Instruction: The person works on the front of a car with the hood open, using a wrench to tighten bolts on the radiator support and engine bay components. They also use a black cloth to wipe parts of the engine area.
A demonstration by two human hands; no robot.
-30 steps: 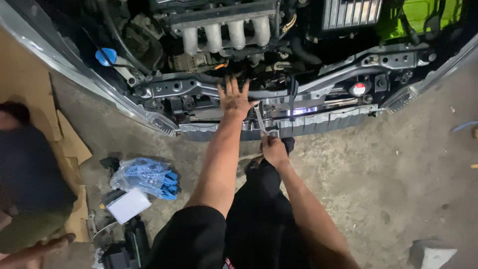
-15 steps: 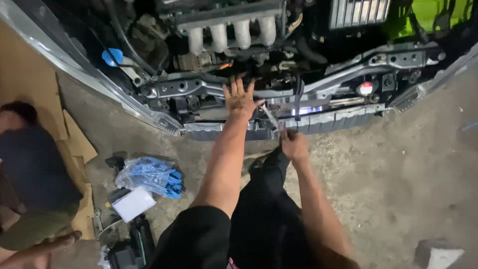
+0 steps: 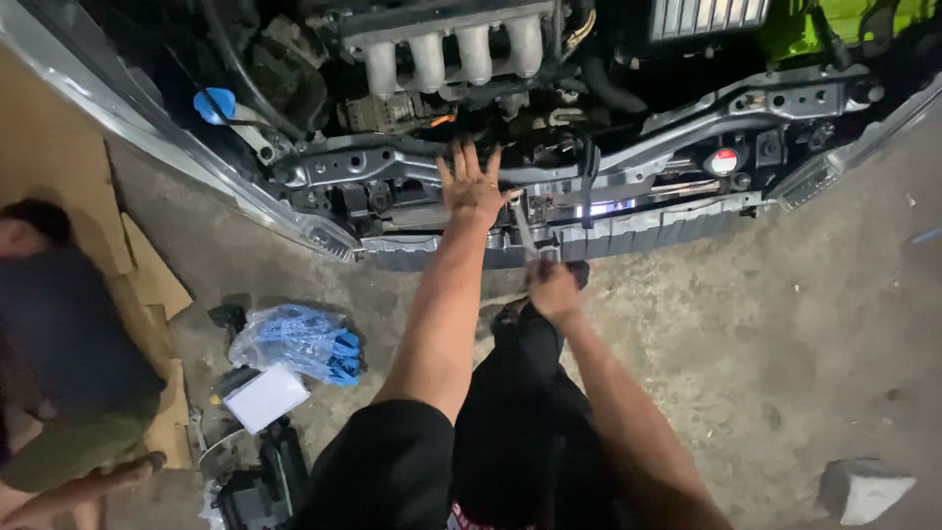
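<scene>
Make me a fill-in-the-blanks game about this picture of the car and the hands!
1. The left hand lies flat with its fingers ____ on the car's front frame.
2. The right hand grips a thin metal ____.
3. The bag on the floor is ____ in colour.
4. Another person lies on sheets of ____ on the floor.

Missing words: spread; tool; blue; cardboard

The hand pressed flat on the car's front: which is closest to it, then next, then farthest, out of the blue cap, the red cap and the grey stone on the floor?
From the left hand:
1. Red cap, to its right on the front crossbar.
2. Blue cap, to its left, up in the engine bay; nearly as close, so a narrow call.
3. Grey stone, on the floor, bottom right.
</scene>
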